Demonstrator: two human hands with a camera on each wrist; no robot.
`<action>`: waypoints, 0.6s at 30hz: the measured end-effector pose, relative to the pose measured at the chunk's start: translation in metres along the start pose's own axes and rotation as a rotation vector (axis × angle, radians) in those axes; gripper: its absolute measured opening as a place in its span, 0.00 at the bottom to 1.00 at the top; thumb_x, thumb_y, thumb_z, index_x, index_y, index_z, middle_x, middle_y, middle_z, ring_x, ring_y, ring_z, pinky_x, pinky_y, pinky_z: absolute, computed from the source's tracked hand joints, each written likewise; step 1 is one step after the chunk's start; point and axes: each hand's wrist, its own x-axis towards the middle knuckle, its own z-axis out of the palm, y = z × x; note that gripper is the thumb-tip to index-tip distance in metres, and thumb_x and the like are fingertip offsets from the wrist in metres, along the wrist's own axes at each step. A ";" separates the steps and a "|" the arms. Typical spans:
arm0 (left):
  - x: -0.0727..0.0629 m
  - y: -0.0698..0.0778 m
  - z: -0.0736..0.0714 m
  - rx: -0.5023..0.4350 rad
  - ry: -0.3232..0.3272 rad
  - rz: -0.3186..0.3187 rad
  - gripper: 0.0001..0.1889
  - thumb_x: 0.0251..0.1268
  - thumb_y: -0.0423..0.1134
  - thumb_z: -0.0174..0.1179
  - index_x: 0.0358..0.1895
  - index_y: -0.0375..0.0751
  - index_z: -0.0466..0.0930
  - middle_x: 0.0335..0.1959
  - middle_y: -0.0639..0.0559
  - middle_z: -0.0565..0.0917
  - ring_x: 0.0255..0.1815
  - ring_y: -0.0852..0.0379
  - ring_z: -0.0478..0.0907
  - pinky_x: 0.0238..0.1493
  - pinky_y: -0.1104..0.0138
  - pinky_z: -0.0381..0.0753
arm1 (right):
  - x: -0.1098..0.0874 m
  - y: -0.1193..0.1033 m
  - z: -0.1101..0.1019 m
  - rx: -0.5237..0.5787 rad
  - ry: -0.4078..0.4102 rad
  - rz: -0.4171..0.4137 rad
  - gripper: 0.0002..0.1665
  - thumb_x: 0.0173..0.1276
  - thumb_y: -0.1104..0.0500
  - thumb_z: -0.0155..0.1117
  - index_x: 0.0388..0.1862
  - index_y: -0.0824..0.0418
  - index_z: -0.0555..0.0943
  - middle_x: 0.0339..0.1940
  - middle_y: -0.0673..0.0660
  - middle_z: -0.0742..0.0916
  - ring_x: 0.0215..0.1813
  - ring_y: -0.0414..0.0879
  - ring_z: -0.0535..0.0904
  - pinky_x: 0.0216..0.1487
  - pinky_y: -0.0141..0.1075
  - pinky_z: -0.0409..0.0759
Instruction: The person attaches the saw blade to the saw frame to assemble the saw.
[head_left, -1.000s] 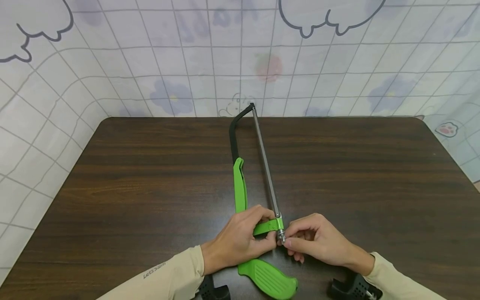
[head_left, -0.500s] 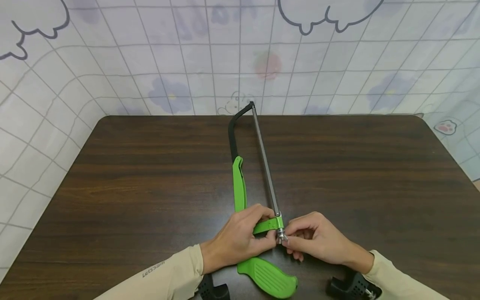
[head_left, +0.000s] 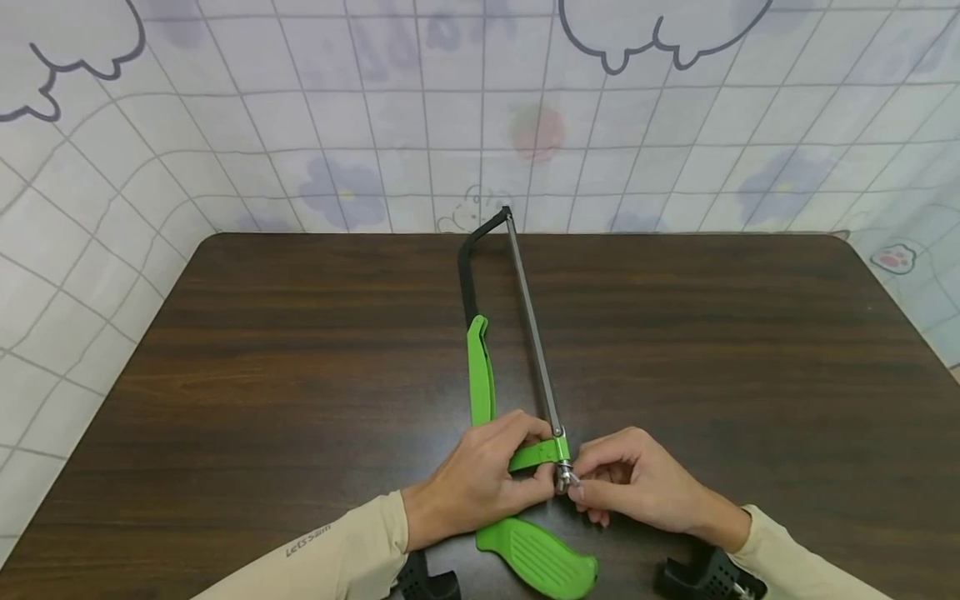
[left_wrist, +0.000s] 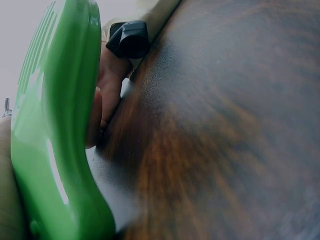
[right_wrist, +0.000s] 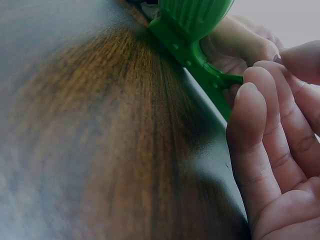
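A hacksaw [head_left: 481,375] with a green handle and a black front frame lies lengthwise on the dark wooden table. Its grey blade [head_left: 531,317] runs along the right side, joined to the frame at both ends. My left hand [head_left: 483,475] grips the green frame near the blade's close end, fingers curled round it. At that end sits a small silver wing nut [head_left: 565,477], which my right hand [head_left: 645,482] pinches between thumb and forefinger. In the left wrist view the green handle [left_wrist: 65,125] fills the left side. The right wrist view shows curled right fingers [right_wrist: 250,115] beside the green frame.
Two black devices sit by the wrists at the front, one at the left [head_left: 427,577] and one at the right [head_left: 708,575]. Behind the wooden table [head_left: 300,333] hangs a white checked cloth [head_left: 450,117] with printed flowers and clouds.
My right thumb and forefinger shift slightly at the wing nut, and its wings now stand at a different angle. My left hand and the hacksaw stay in place.
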 end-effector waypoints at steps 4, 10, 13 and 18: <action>0.000 -0.001 -0.001 -0.005 -0.007 0.002 0.13 0.63 0.30 0.63 0.50 0.41 0.77 0.36 0.55 0.80 0.30 0.68 0.68 0.33 0.86 0.69 | 0.001 0.001 0.000 0.020 -0.010 -0.011 0.12 0.69 0.81 0.56 0.39 0.73 0.85 0.28 0.69 0.82 0.21 0.57 0.78 0.23 0.40 0.84; 0.000 -0.001 0.000 0.014 0.013 0.024 0.14 0.61 0.30 0.64 0.49 0.41 0.78 0.38 0.54 0.82 0.32 0.68 0.71 0.36 0.85 0.72 | 0.001 0.002 0.000 0.032 -0.014 -0.034 0.11 0.67 0.81 0.58 0.41 0.74 0.86 0.27 0.70 0.82 0.20 0.57 0.78 0.22 0.40 0.85; 0.000 -0.002 0.000 0.019 0.017 0.032 0.14 0.60 0.30 0.65 0.49 0.41 0.78 0.39 0.54 0.82 0.33 0.68 0.72 0.38 0.85 0.73 | 0.000 0.003 0.000 0.017 -0.011 -0.036 0.11 0.66 0.80 0.60 0.40 0.73 0.86 0.27 0.69 0.82 0.20 0.56 0.79 0.21 0.39 0.84; 0.000 -0.002 0.000 0.013 0.010 0.025 0.14 0.61 0.30 0.64 0.49 0.42 0.78 0.40 0.54 0.83 0.34 0.68 0.73 0.38 0.85 0.74 | 0.000 0.002 -0.001 0.021 -0.020 -0.042 0.11 0.68 0.80 0.57 0.40 0.73 0.85 0.28 0.70 0.83 0.22 0.56 0.80 0.22 0.39 0.84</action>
